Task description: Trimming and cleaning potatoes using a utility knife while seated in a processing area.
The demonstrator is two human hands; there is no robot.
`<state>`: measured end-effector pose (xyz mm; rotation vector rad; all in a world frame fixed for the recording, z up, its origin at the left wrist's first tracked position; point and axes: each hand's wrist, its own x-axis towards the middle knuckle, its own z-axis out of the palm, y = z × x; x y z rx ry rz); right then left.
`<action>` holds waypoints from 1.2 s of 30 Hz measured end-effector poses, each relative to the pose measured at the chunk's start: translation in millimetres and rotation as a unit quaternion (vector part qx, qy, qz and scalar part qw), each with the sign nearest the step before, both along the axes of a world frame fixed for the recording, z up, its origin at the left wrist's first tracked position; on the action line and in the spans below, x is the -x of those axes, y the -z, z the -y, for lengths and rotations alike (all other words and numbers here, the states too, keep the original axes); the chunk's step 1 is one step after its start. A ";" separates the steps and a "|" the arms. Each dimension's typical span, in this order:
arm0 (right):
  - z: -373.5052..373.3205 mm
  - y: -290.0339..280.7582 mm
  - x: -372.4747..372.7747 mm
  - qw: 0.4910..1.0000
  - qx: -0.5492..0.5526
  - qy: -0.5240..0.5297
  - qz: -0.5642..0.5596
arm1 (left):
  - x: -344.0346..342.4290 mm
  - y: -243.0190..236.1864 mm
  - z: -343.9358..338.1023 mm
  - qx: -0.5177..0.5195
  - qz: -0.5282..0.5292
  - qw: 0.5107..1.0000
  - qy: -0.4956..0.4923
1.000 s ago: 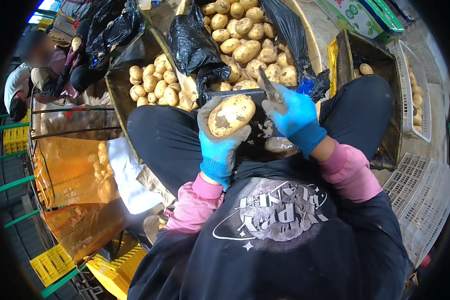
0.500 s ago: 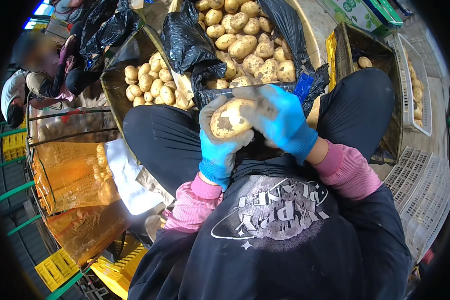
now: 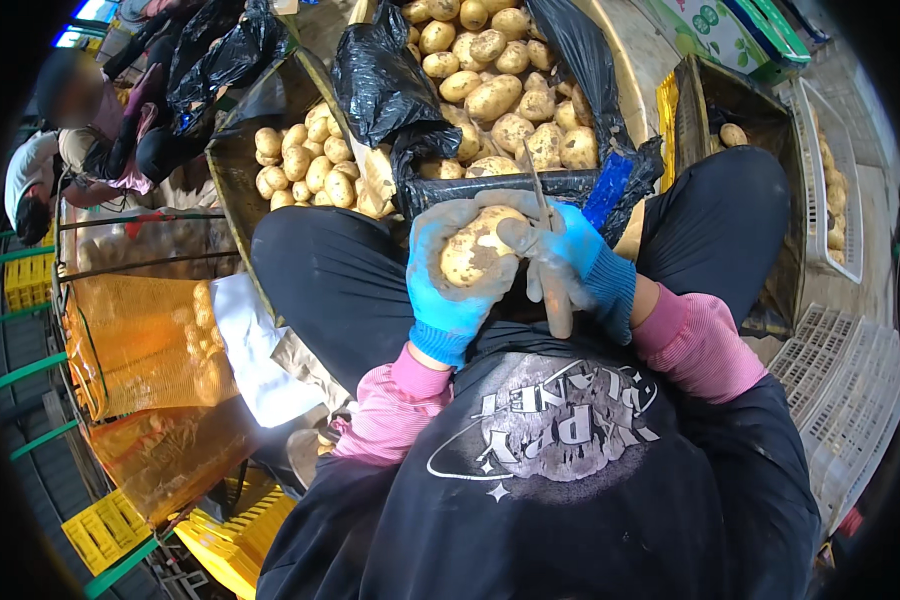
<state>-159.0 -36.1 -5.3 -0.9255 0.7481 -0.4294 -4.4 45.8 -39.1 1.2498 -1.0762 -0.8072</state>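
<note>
By the blue-gloved left hand (image 3: 450, 280), a soil-marked oval yellow potato (image 3: 473, 247), partly covered, is gripped; by the right hand (image 3: 575, 250), a slim knife-like tool (image 3: 558, 303), partly hidden. Yellow potatoes (image 3: 495, 98) are held in a black-plastic-lined box (image 3: 560, 184), cut off above.

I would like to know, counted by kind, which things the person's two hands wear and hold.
Blue gloves, on both hands: 2
Potato, in the left hand: 1
Knife-like tool, in the right hand: 1
Total: 4
</note>
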 end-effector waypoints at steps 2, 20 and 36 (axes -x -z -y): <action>-5.0 0.1 1.2 0.999 -0.030 0.012 0.006 | 5.5 -2.6 -1.9 0.020 0.093 0.994 -0.048; -13.5 1.0 20.6 0.932 0.315 0.076 0.165 | 16.6 -57.3 8.5 -0.033 -0.332 0.943 -0.002; -21.3 0.1 16.8 0.965 0.154 0.134 0.162 | 16.5 -34.3 0.0 0.034 -0.191 0.981 0.026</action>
